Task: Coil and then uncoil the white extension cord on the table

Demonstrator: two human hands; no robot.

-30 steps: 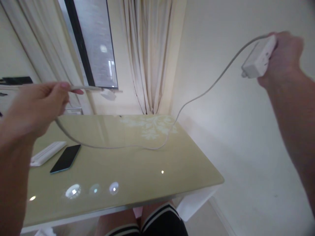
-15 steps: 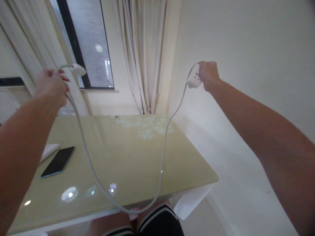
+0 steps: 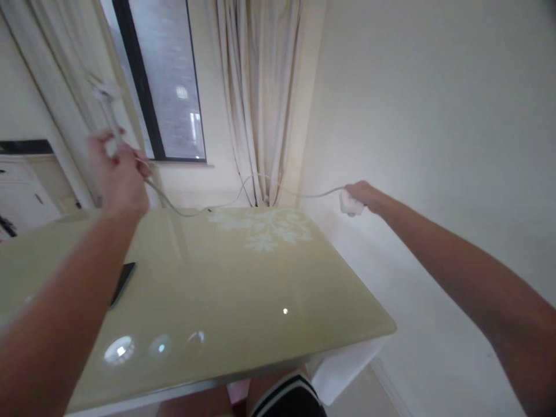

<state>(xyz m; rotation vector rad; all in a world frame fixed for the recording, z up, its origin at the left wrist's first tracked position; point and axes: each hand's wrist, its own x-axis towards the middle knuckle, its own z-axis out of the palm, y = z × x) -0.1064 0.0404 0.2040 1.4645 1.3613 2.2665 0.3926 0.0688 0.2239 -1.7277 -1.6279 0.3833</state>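
Observation:
My left hand (image 3: 124,174) is raised at the left, its fingers closed round the pale cord of an extension cord. Above that hand the cord's white plug (image 3: 104,90) sticks up, blurred by motion. Out to the right, near the wall, my right hand (image 3: 363,192) is closed at the cord's other end, on the white socket block (image 3: 351,204). Between both hands the cord (image 3: 186,215) stretches in a wavy line over the table's far edge, with a hump in front of the curtain. The socket holes are not visible from here.
Below my hands is a glossy yellowish table (image 3: 234,289) with a pale leaf pattern. A dark phone (image 3: 124,282) lies on it, partly hidden by my left forearm. Curtains (image 3: 260,104) and a window (image 3: 169,81) are behind; a white wall (image 3: 425,116) borders the right side.
The cord swung up from a deep loop hanging before the table to a wavy line at its far edge. My right hand lowered with the socket block; my left moved slightly right and down.

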